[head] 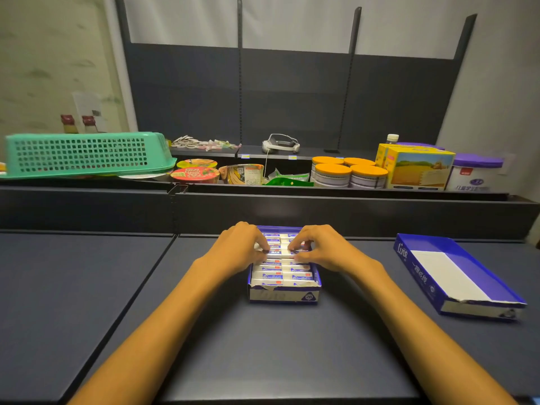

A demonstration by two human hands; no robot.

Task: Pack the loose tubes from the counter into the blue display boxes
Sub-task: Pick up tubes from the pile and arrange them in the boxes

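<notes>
Both hands are down on the filled blue box (pixel 283 293), which sits on the dark counter (pixel 87 287) right in front of me. My left hand (pixel 238 249) comes over the box's left wall and my right hand (pixel 323 248) over its right wall, and the fingertips meet over one tube (pixel 280 252) in the middle rows. The fingers of both hands are curled down onto that tube; they look to be pinching or pressing it at each end. My read is that I'm seating it level with its neighbours so the layer lies flat, one hand at each end to keep it square.

Inside this box the white tubes with blue and red print lie crosswise, stacked row on row from the far wall to the near torn edge. It looks close to full; I can't tell whether a gap remains under my fingers.

To the right of that box, well apart from it, a second blue display box (pixel 455 276) lies at an angle, with only its white floor showing and no tubes inside. I see no loose tubes on the counter around either box, so this may be the last one going in.

Beyond the filled box, the shelf holds a green basket (pixel 84 154), noodle cups (pixel 195 174) and orange-lidded tins (pixel 349 172).
</notes>
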